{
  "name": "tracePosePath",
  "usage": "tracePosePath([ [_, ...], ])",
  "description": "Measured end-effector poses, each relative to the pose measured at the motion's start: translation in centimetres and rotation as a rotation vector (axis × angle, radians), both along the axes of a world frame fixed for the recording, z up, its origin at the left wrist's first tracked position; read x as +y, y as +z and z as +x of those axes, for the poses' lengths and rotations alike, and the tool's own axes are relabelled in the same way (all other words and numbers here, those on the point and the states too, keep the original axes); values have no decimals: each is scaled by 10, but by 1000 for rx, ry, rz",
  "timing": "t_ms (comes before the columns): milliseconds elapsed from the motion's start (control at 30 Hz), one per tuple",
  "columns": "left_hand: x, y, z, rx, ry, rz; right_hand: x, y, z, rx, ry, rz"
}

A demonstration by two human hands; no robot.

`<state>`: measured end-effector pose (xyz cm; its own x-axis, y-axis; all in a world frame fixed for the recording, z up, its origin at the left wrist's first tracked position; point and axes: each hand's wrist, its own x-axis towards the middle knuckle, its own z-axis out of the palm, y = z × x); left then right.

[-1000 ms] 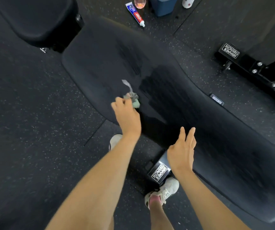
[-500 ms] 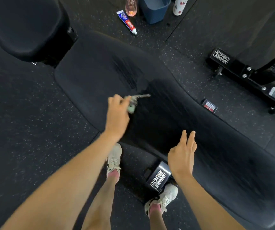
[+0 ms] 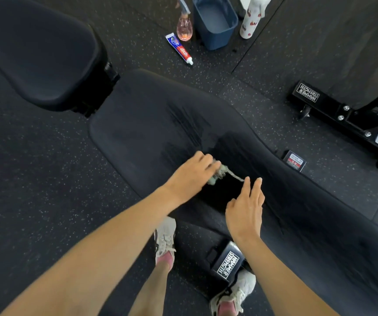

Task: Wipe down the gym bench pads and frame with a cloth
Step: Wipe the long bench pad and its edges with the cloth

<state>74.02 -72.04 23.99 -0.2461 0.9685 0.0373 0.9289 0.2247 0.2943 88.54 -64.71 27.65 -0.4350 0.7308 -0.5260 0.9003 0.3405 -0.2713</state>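
A long black bench pad runs from the upper middle to the lower right, with darker damp streaks near its middle. A second black pad sits at the upper left. My left hand grips a small pale green cloth bunched against the long pad. A thin corner of the cloth trails to the right. My right hand hovers flat just right of the cloth, fingers straight, holding nothing. The bench foot with a white logo shows below the pad.
On the floor behind the bench stand a pink bottle, a blue bin, a white patterned bottle and a toothpaste tube. Another machine's black frame lies at right. My shoes stand beside the bench foot.
My left hand has dragged the cloth rightward along the pad toward my right hand. The view has tilted up, bringing more of the floor items into sight.
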Motion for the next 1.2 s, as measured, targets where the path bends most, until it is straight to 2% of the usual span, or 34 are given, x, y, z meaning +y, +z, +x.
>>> tracePosePath([
  [167, -9, 2, -97, -89, 512, -44, -1, 0, -22, 9, -24, 5],
  [233, -2, 5, -108, -137, 724, -76, -2, -1, -32, -4, -39, 2],
  [300, 10, 4, -95, -130, 830, -83, -2, -1, -40, -20, -60, 4],
  [367, 21, 5, -67, -85, 718, -76, -2, -1, -47, -45, -75, 19],
  [433, 26, 8, -39, 26, 399, -30, -1, 0, -51, -76, -91, 33],
  [533, 21, 6, -23, 182, -177, -132, 2, 0, -55, -103, -114, 32],
  [600, 22, -3, -41, 289, -395, -136, 5, 1, -57, -110, -105, 25],
  [667, 25, -8, -74, 463, -415, -128, 6, 2, -58, -106, -91, 11],
  [700, 27, -5, -93, 548, -361, -146, 7, 2, -58, -105, -85, 4],
  [767, 26, 10, -127, 640, -117, -267, 8, 3, -60, -103, -84, -6],
  [867, 32, 18, -136, 428, 263, -461, 10, 1, -61, -95, -100, -9],
  [933, 41, 19, -114, 209, 490, -411, 10, 2, -61, -87, -125, -17],
  [967, 46, 18, -100, 126, 529, -319, 10, 2, -60, -83, -136, -19],
  [1000, 49, 16, -83, 73, 492, -209, 11, 2, -59, -84, -142, -16],
  [1067, 51, 9, -52, 4, 276, -37, 12, 4, -55, -90, -150, -10],
  [1200, 43, 16, -33, 26, -214, -29, 18, 6, -50, -80, -175, -2],
])
